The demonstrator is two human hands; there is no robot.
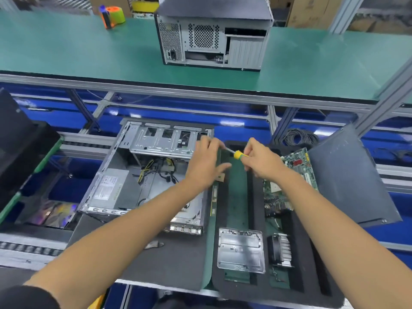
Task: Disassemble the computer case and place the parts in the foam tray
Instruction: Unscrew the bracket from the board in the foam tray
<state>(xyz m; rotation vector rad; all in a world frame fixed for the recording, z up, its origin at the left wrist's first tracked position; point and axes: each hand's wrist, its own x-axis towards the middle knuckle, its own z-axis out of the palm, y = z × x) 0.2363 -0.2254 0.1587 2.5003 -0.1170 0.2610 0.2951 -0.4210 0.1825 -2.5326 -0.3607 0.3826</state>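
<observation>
Case (142, 175), opened, lies on the near bench left of the foam tray (256, 293), which holds a motherboard (292, 181), metal bracket (240, 250) and heatsink (279, 250). Above the tray's far end, the right hand (260, 162) pinches a screwdriver (237, 154); the left hand (204, 163), fingers loosely spread, meets its shaft.

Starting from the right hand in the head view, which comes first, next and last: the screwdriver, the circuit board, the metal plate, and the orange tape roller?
1. Screwdriver, held in the right hand.
2. Circuit board, just right of it in the foam tray.
3. Metal plate, near end of tray.
4. Orange tape roller, far-left on the green bench.
</observation>
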